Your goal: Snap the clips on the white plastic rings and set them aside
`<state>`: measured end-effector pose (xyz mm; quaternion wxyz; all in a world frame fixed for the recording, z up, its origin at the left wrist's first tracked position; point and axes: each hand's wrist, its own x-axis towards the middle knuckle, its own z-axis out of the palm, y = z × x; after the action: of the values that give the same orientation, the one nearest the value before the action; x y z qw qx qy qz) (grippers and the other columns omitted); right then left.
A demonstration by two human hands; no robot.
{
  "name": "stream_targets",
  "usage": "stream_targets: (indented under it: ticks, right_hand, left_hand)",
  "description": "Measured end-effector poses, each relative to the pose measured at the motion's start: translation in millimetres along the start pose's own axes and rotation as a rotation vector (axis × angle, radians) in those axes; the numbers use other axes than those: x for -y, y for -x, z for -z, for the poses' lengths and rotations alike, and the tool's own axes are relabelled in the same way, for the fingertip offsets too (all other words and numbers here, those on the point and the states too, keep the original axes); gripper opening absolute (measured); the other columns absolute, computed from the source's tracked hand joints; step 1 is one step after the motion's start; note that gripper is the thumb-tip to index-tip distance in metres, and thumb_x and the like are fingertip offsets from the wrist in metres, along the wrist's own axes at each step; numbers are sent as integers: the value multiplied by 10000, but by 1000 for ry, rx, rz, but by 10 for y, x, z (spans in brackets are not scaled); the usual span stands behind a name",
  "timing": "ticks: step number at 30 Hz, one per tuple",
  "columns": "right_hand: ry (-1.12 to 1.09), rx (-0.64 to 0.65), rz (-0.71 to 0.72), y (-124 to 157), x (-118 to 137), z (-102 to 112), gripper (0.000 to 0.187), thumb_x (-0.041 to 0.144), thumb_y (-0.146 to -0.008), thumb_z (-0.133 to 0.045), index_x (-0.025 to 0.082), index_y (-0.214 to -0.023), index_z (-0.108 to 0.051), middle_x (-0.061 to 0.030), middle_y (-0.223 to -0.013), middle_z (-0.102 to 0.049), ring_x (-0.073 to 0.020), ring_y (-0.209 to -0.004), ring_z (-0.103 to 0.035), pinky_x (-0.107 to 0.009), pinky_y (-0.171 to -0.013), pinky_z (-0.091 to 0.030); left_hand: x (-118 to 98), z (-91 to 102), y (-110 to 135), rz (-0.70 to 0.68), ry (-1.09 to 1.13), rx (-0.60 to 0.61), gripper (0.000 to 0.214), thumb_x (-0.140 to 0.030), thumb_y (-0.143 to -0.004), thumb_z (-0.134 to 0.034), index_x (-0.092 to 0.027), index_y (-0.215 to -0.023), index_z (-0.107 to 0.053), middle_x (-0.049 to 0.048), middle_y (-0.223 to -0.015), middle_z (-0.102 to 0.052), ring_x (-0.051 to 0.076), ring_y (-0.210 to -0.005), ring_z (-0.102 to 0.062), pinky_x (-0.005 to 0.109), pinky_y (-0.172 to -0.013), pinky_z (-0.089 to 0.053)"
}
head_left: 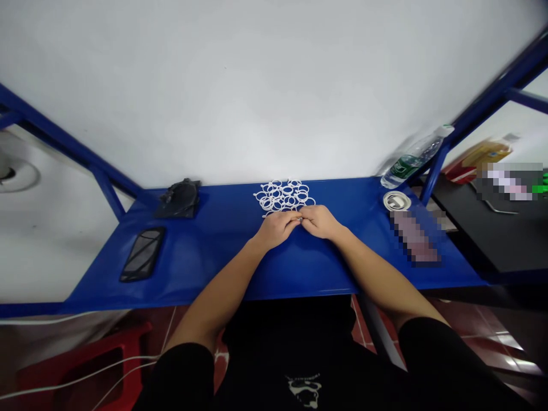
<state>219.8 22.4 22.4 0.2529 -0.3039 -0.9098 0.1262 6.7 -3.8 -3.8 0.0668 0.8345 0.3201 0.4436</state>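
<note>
In the head view, my left hand (pixel 274 229) and my right hand (pixel 319 221) meet over the middle of the blue table (pixel 295 268). The fingers of both are closed in a pinch. Between the fingertips shows a tiny greyish bit of something, too small to name. Just beyond my hands lies a loose pile of thin white rings (pixel 278 197), each with a small knob. Some of these rings are partly hidden behind my knuckles.
On the left are a black plastic bag (pixel 177 200) and a dark phone-like object (pixel 143 254). To the right stand a tilted water bottle (pixel 413 160), a coiled white cable (pixel 397 201) and a blurred-out item (pixel 415 237). Blue frame bars (pixel 109 191) flank the table; a wall rises behind.
</note>
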Motion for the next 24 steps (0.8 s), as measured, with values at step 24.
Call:
stream_targets:
  ticks: [24]
  right_hand:
    - [289,59,-465,192,-553,435,387,224,-957,-531,176,-1249,-780,-118,-1227,-765,-266,-1146,-683,-374,-1079,-495]
  left_hand:
    - [265,46,48,367,-323,251,316,-396,-946,-748,-246,-1224,-748,114,-1461,-618,344,-1421,-507,571,-1194,-406]
